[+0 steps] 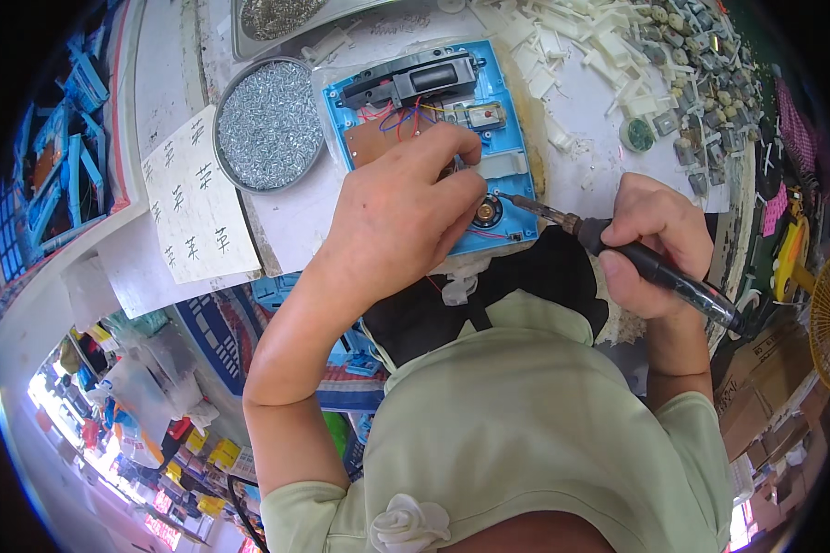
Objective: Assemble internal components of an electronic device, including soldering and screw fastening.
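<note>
- Blue housing on the surface, right in front of the person, open side up, probably so wiring and parts are reachable.
- Left hand lies over housing; fingers curled, tips drawn together near the speaker, likely steadying something. Can't tell if it grips anything; fingertips hidden.
- Right hand closed pen-style round the soldering iron, presumably for fine tip control.
- Silver screws in round dish, left; white plastic parts loose, upper right; both likely kept within reach, off the work spot.
- Soldering iron: long axis diagonal, tip up-left at speaker's edge, contact unclear.
- Housing: long axis runs away from person, far end leaning left.
</note>
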